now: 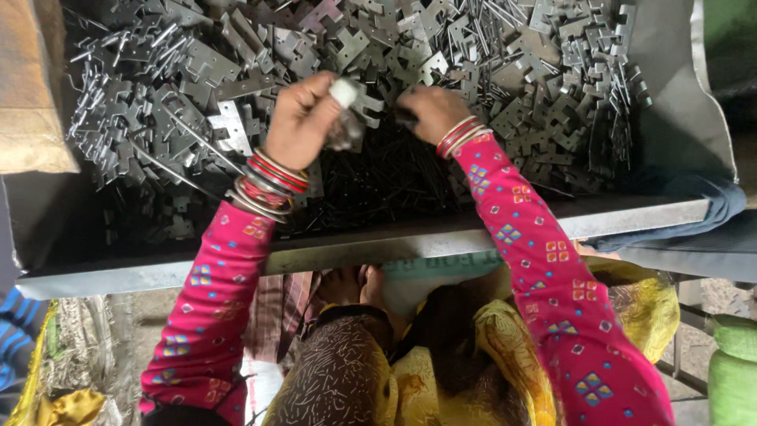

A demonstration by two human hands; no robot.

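Two hands over the plates [197,71]: left hand [300,118] pinches a plate [359,99]; right hand [430,110] closed on pins [386,177], contents unclear. Sharp edges could cut bare fingers.

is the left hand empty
No, the left hand pinches a small metal plate with a white-wrapped fingertip above the heap of plates.

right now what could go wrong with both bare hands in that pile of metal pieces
1. Cuts: the left hand and right hand are bare among stamped metal plates with sharp-looking corners.
2. Pricks: thin metal pins lie loose just under both hands.
3. Snagging: the bangles on the left wrist hang close to the plates and could catch.
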